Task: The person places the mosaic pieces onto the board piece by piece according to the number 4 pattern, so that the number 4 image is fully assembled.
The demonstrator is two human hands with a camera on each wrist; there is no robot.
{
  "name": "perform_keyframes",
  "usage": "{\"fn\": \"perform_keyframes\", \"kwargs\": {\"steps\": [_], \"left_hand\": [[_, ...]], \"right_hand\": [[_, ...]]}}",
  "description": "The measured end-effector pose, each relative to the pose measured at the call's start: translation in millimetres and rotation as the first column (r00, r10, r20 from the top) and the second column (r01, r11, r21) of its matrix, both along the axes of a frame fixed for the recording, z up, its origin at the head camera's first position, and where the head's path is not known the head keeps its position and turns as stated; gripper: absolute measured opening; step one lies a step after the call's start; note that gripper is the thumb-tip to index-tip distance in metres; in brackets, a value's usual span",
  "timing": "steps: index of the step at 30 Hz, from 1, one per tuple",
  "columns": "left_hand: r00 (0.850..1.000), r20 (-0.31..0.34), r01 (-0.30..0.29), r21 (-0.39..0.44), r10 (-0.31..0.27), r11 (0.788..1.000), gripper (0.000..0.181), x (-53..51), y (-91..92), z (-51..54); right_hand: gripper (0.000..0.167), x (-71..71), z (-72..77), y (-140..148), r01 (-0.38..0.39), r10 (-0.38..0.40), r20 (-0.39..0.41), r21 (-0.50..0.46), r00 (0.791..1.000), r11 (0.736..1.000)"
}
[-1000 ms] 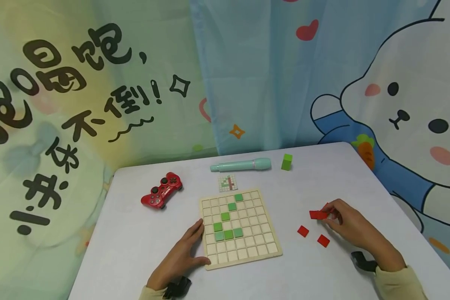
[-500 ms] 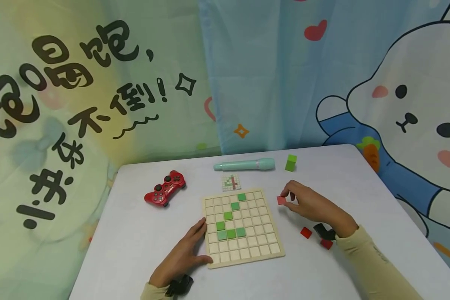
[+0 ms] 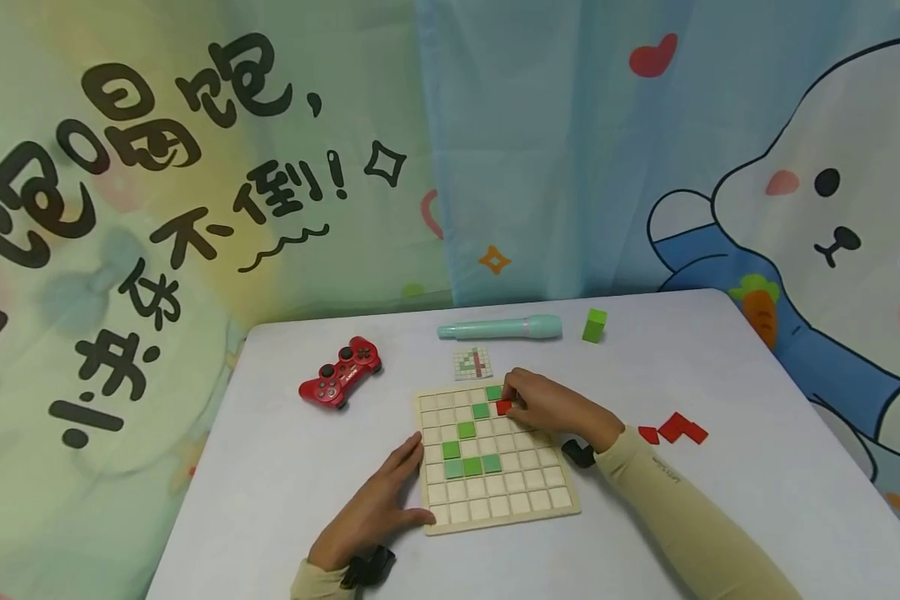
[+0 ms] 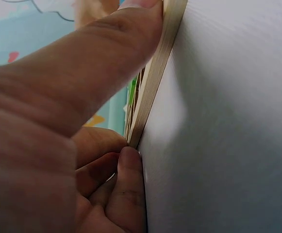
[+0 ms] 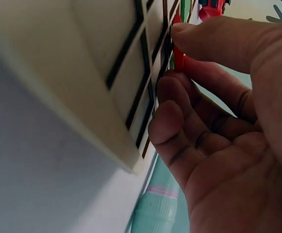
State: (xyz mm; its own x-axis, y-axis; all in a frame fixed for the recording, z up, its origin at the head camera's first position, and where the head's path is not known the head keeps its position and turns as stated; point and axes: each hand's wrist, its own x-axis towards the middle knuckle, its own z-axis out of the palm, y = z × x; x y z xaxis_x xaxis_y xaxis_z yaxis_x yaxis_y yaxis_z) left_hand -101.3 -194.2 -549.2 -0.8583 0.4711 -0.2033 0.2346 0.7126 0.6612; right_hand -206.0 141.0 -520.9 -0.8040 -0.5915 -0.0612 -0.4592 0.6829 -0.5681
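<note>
My right hand (image 3: 551,404) pinches a red square tile (image 3: 503,407) between thumb and fingers at the upper right of the wooden grid board (image 3: 521,527). In the right wrist view the red tile (image 5: 178,56) stands edge-on against the grid cells. Green tiles (image 3: 467,430) lie in several cells, most in a slanting line with a short row below. My left hand (image 3: 371,508) rests against the board's left edge, thumb near the lower corner and fingers farther up. Seen from the left wrist, the thumb (image 4: 107,53) and fingertips touch the board's side (image 4: 155,82).
Loose red tiles (image 3: 673,427) lie right of the board. Behind it are a small pattern card (image 3: 472,363), a mint-green microphone-shaped pen (image 3: 499,328) and a green block (image 3: 594,325). A red game controller (image 3: 341,372) lies at the left.
My right hand has carried a red tile from the loose pile leftward to the board's upper right cells. The left hand stays at the board's edge. The head view has shifted slightly.
</note>
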Motion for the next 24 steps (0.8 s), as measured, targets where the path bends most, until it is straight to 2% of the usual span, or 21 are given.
{"fn": "perform_keyframes", "kwargs": {"steps": [9, 18, 22, 24], "left_hand": [[1.000, -0.005, -0.003, -0.008, 0.003, 1.000, 0.110, -0.4, 1.0, -1.5], [1.000, -0.019, 0.009, 0.001, -0.009, 1.000, 0.105, 0.9, -1.1, 1.2], [0.998, -0.058, 0.027, 0.018, -0.026, 0.999, 0.102, 2.0, -1.2, -0.3], [0.996, -0.078, 0.038, 0.028, -0.036, 0.999, 0.099, 3.1, -0.9, -1.3]], "right_hand": [[0.011, -0.1, -2.0, -6.4, -0.012, 0.011, -0.027, -0.014, 1.000, 1.000], [0.008, -2.3, -4.1, -10.8, 0.066, -0.062, 0.083, -0.048, 0.995, 0.997], [0.009, -1.5, -3.7, -8.5, 0.090, -0.084, 0.104, -0.061, 0.991, 0.994], [0.015, 1.3, -3.2, -4.7, 0.099, -0.092, 0.105, -0.069, 0.990, 0.993]]}}
